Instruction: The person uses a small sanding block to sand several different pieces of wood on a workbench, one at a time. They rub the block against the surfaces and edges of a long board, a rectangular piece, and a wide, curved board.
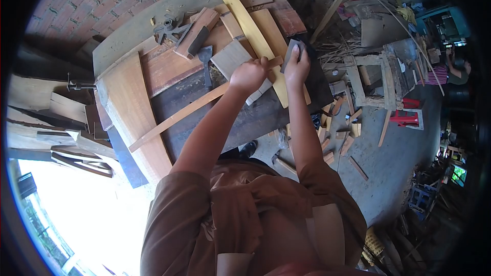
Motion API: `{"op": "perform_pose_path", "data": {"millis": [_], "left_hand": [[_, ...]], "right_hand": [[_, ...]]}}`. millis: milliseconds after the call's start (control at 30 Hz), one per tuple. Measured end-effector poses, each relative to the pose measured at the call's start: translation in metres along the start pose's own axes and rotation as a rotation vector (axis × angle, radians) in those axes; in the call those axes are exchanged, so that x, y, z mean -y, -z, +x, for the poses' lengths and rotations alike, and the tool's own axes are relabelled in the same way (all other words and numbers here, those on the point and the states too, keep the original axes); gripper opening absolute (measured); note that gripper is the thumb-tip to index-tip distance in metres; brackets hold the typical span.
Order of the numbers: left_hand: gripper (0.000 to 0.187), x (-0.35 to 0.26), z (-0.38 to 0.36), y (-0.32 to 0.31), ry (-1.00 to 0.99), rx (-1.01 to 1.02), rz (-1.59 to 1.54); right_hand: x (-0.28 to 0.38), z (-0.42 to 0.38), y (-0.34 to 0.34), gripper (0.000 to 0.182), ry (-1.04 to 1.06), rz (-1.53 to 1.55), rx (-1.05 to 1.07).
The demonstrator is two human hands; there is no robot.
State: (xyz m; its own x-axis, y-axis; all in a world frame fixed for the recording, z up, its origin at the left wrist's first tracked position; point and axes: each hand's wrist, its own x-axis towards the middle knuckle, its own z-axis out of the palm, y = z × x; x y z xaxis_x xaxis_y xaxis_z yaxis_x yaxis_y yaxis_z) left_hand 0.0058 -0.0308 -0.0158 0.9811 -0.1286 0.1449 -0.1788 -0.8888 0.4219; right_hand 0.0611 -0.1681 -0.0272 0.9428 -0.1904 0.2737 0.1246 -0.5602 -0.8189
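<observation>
My left hand is wrapped round a long thin wooden strip, which slants across the workbench and sticks out past my fist. To its right, my right hand grips a dark grey flat block, thumb on its face, close by the strip's far end. Beneath and beyond my hands lie a pale yellow board and a greyish wood block. A dark flat-bladed tool rests left of my left hand.
On the bench are a wide plank, a reddish wood block with a dark piece against it and a metal fitting. Wood offcuts and a hammer litter the floor. A person is far right.
</observation>
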Motion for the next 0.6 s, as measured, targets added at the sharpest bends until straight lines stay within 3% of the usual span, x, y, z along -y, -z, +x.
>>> {"op": "perform_pose_path", "data": {"millis": [100, 300, 433, 600], "left_hand": [[0.020, 0.000, 0.001, 0.002, -0.047, -0.010, 0.020], [0.023, -0.001, 0.000, 0.005, -0.042, -0.021, 0.006], [0.024, -0.001, 0.001, 0.003, -0.044, -0.013, 0.025], [0.030, 0.003, 0.000, -0.005, -0.031, -0.059, 0.029]], "right_hand": [[0.000, -0.022, 0.002, 0.039, 0.095, 0.061, -0.048], [0.010, 0.015, 0.001, 0.037, -0.089, 0.134, 0.104], [-0.001, -0.029, 0.004, 0.040, 0.046, 0.177, 0.010], [0.003, 0.004, 0.004, 0.038, -0.067, 0.203, 0.093]]}}
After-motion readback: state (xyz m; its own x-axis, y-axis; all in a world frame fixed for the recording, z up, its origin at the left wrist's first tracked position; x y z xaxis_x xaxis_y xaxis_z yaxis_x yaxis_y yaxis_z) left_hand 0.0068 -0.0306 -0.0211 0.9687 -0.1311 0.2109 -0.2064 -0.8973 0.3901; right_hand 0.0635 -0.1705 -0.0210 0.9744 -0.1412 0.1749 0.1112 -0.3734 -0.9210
